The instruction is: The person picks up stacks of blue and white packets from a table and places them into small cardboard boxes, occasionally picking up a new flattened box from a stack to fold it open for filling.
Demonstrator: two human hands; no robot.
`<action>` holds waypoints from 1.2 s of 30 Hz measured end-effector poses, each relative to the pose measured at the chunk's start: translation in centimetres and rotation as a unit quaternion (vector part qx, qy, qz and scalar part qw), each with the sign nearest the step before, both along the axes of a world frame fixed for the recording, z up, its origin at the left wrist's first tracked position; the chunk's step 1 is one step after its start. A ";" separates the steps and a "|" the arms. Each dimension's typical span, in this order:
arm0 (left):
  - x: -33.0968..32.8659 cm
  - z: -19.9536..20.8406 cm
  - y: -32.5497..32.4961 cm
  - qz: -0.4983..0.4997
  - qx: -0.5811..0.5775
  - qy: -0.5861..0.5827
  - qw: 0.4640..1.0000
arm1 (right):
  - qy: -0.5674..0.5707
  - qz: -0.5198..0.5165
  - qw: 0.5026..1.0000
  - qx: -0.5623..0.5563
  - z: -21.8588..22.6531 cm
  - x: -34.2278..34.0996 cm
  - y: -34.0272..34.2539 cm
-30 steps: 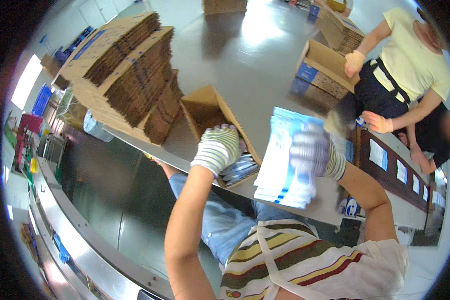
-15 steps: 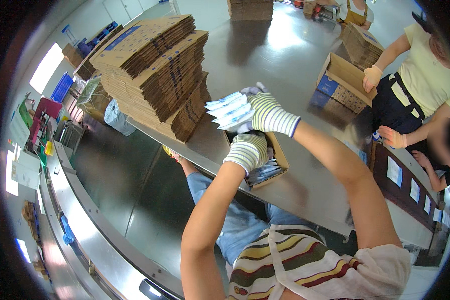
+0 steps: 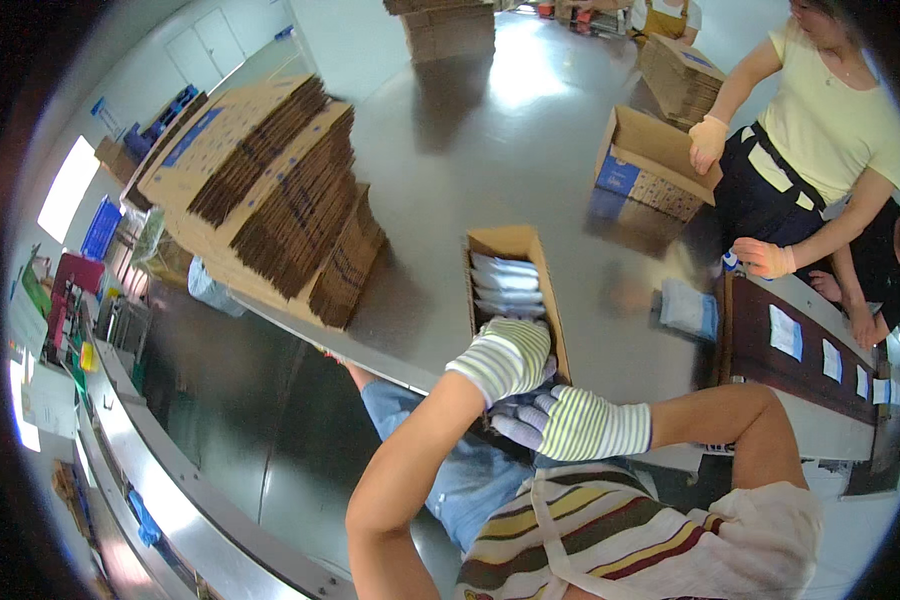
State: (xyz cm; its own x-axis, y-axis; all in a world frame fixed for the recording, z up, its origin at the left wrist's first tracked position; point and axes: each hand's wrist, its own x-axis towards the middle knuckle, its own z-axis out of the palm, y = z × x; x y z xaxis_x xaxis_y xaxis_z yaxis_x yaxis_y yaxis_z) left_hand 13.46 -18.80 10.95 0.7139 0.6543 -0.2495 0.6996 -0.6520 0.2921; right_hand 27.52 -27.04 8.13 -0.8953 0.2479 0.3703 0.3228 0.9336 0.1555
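A narrow open cardboard box (image 3: 557, 330) stands near the front edge of the metal table. White packets (image 3: 507, 283) stand in a row in its far part. My left hand (image 3: 507, 357), in a striped grey-fingered glove, reaches down into the box just behind the packets; its fingers are mostly hidden there. Gloved the same way, my right hand (image 3: 582, 422) is at the box's near end, beside my left hand. Its fingers are bent and close together, and whatever they grip is hidden.
A tall stack of flattened cartons (image 3: 260, 190) is on the left of the table (image 3: 420, 130). A co-worker's gloved hand (image 3: 709, 143) touches a larger open carton (image 3: 660, 165) at right. A packet (image 3: 688, 310) lies near a dark conveyor belt (image 3: 808, 340) carrying more packets.
My right hand has come down and nearer from above the box, and the bundle of packets it held is no longer raised. Packets now show in the far part of the box.
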 end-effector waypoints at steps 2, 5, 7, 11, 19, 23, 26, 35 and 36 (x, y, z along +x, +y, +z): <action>-1.6 1.3 0.4 0.019 0.043 -0.187 0.981 | -0.006 -0.051 0.996 -0.068 -0.3 -0.8 1.8; -3.7 6.9 0.4 0.070 0.275 -0.218 0.934 | 0.014 -0.137 0.984 -0.114 -1.5 -1.8 11.2; -4.9 8.1 0.6 0.094 0.345 -0.183 0.916 | -0.044 -0.342 0.930 -0.126 0.7 -1.6 22.7; -9.6 9.8 -0.5 0.137 0.441 -0.088 0.883 | -0.024 -0.494 0.868 -0.035 4.7 -0.8 31.5; -16.2 16.8 5.7 0.216 0.596 0.069 0.770 | -0.045 -0.339 0.906 -0.249 -7.3 -0.1 19.1; -15.9 20.9 9.1 0.298 0.502 0.066 0.809 | 0.023 -0.317 0.928 -0.193 -11.6 1.9 10.9; -16.6 21.1 12.2 0.344 0.415 0.127 0.833 | 0.059 -0.282 0.936 -0.203 -11.4 2.8 6.8; -15.6 21.3 16.5 0.408 0.274 0.220 0.843 | 0.091 -0.286 0.930 -0.214 -12.7 3.4 5.0; -15.6 21.0 17.1 0.416 0.259 0.219 0.844 | 0.095 -0.283 0.928 -0.221 -12.6 3.4 5.1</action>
State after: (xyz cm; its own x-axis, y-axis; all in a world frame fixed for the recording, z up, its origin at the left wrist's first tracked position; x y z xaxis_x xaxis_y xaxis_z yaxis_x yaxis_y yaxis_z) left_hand -2.12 -1.67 31.91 -0.1324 0.9858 0.1034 0.9453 0.1570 -0.2861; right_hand 30.95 -21.90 -4.43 -0.5038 0.8242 0.2585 0.7635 0.5649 -0.3130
